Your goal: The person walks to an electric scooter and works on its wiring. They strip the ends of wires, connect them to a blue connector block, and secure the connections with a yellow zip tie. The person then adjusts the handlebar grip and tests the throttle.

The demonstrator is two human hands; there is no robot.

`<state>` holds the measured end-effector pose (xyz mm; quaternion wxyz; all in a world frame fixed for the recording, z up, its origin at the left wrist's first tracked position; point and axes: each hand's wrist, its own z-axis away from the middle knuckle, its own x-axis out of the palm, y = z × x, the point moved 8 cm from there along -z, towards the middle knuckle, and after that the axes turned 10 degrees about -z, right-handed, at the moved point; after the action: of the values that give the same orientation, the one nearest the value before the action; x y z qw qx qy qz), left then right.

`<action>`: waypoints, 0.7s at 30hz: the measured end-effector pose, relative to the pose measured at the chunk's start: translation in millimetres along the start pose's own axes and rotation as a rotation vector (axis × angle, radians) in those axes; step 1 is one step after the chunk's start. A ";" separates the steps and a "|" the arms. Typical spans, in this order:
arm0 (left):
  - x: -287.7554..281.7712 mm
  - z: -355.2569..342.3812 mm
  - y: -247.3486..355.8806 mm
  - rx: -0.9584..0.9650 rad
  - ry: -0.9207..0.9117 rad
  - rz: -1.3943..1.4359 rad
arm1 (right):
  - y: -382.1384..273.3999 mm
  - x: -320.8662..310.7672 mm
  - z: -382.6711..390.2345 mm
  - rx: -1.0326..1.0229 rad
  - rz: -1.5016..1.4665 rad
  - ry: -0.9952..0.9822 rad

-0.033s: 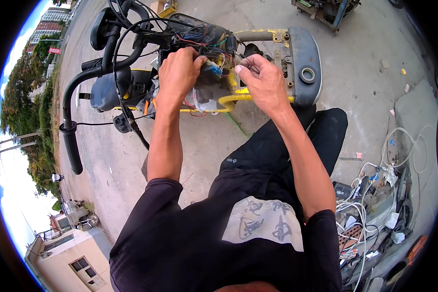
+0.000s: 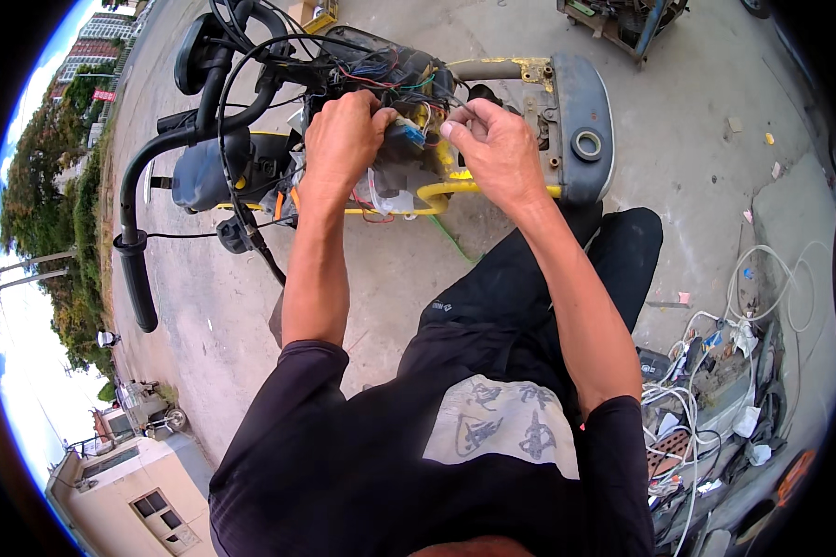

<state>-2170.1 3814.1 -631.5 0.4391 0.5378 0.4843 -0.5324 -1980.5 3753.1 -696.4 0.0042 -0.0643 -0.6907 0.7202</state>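
I stand at a stripped scooter with a yellow frame (image 2: 437, 190) and an exposed tangle of coloured wires (image 2: 399, 76). My left hand (image 2: 344, 139) is closed on a wire bundle, beside a blue connector (image 2: 411, 134). Just to the right, my right hand (image 2: 497, 153) pinches a thin dark wire between thumb and index finger. The black handlebar (image 2: 158, 147) with loose cables arches across the left, and a grey plastic end piece (image 2: 581, 176) with a round hole lies beyond my right hand.
A metal cart (image 2: 613, 28) stands at the top right. Loose white cables (image 2: 692, 399) and scrap lie on the concrete at lower right. A yellow crate (image 2: 311, 14) is behind the scooter. A parked vehicle (image 2: 153, 404) and a building (image 2: 130, 501) show at lower left.
My right thumb and fingertips have shifted slightly up and to the left. My left hand stays in place.
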 end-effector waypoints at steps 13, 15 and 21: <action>-2.0 -3.3 -1.4 0.057 -0.011 0.103 | -15.0 54.8 -61.4 -0.455 0.304 -0.006; -0.1 -3.2 -4.3 0.047 -0.007 0.094 | -16.1 58.9 -64.4 -0.471 0.343 0.003; -3.8 5.6 0.2 0.072 0.127 0.070 | -15.6 63.4 -71.0 -0.538 0.356 0.083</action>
<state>-2170.5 3808.3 -628.0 0.4059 0.6025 0.4727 -0.4987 -2037.7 3830.4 -689.1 -0.1108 -0.2125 -0.8334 0.4980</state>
